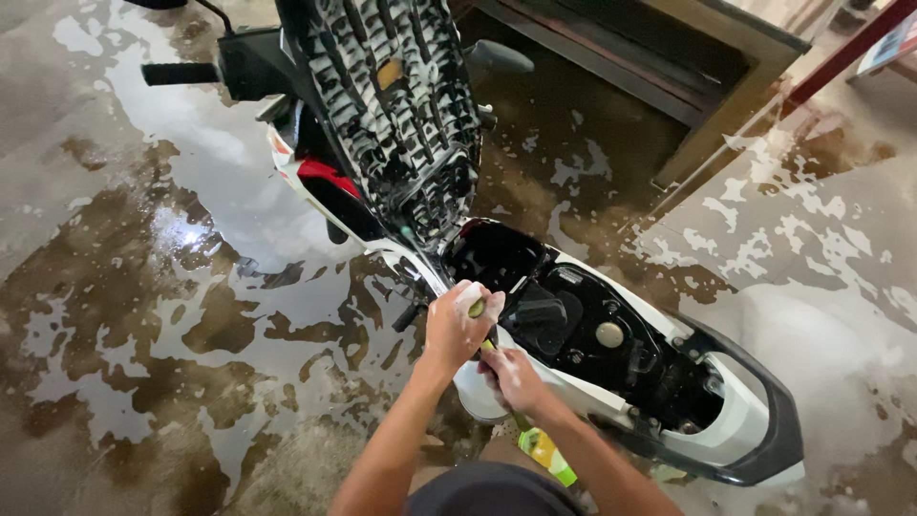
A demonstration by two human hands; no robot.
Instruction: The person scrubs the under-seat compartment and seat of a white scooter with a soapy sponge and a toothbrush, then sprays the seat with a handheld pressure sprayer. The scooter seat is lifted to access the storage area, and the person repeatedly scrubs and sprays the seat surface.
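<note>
Wet concrete floor (143, 315), patched with puddles and foam, carries a white scooter (735, 420) with its soapy seat (396, 96) raised. Left hand (458, 325) and right hand (514, 377) both clench a green-handled brush (544, 449) against the scooter's left side edge, beside the open storage compartment (564, 325).

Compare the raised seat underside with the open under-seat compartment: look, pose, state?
The raised seat stands tilted up near the handlebar; the under-seat compartment lies low and open beside both hands. The seat's ribbed underside is streaked with white foam; the compartment looks dark and mostly foam-free. The seat shows a ribbed grid; the compartment is a hollow with a round pale cap inside. Both are black parts of the same white scooter.
</note>
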